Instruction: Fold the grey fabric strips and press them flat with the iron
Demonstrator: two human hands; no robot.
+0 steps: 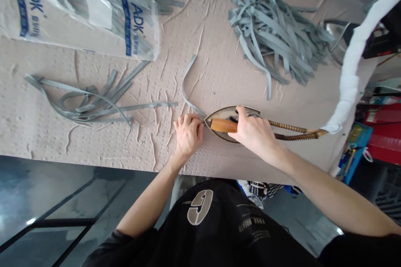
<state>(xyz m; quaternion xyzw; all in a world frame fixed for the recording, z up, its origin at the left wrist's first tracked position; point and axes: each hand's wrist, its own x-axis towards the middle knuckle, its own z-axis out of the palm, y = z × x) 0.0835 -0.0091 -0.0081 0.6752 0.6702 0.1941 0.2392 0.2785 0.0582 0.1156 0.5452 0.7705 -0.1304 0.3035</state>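
Note:
My right hand (250, 131) is closed around the wooden handle (221, 125) of a metal iron (219, 117) that rests flat on the beige padded table (219, 62). My left hand (188, 133) sits just left of the iron's tip, fingers curled and pinching the end of a grey strip (184, 87) that curves away from the tip toward the far side. The strip's end under the iron is hidden.
A pile of grey strips (272, 33) lies far right. A looser bundle of grey strips (90, 100) lies to the left. A clear ADK plastic bag (78, 12) of strips lies far left. The iron's white-wrapped cord (351, 71) arcs off the table's right edge.

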